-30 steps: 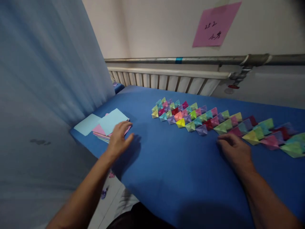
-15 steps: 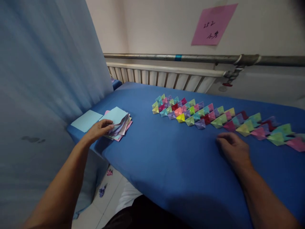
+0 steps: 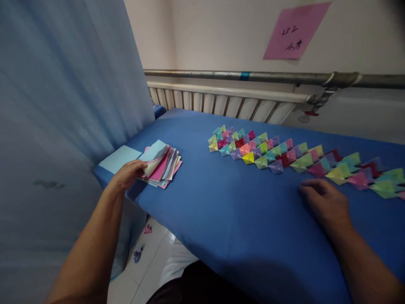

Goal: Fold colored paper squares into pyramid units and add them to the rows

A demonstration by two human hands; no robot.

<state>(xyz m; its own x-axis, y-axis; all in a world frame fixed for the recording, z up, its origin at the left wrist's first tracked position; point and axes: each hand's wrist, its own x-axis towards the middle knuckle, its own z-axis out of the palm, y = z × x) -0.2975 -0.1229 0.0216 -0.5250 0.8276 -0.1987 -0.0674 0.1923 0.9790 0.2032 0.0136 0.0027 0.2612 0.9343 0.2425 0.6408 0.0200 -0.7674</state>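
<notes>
My left hand (image 3: 128, 174) grips the near left edge of a stack of coloured paper squares (image 3: 163, 164) and lifts its top sheets, so the stack fans open. A single light blue sheet (image 3: 119, 158) lies flat just left of the stack. My right hand (image 3: 325, 202) rests palm down on the blue table (image 3: 228, 211), fingers loosely curled, holding nothing. Just beyond it runs a long band of small folded paper pieces (image 3: 278, 154) in several colours, laid in rows from the table's middle to its right edge.
A blue curtain (image 3: 63, 93) hangs close along the left side of the table. A white radiator (image 3: 221, 103) and a metal pipe (image 3: 253, 77) run along the wall behind. A pink note (image 3: 295, 30) is stuck on the wall. Paper scraps (image 3: 139, 253) lie on the floor.
My left hand went from lying flat beside the stack to gripping its edge and lifting the top sheets, fanning them. My right hand has stayed resting on the table.
</notes>
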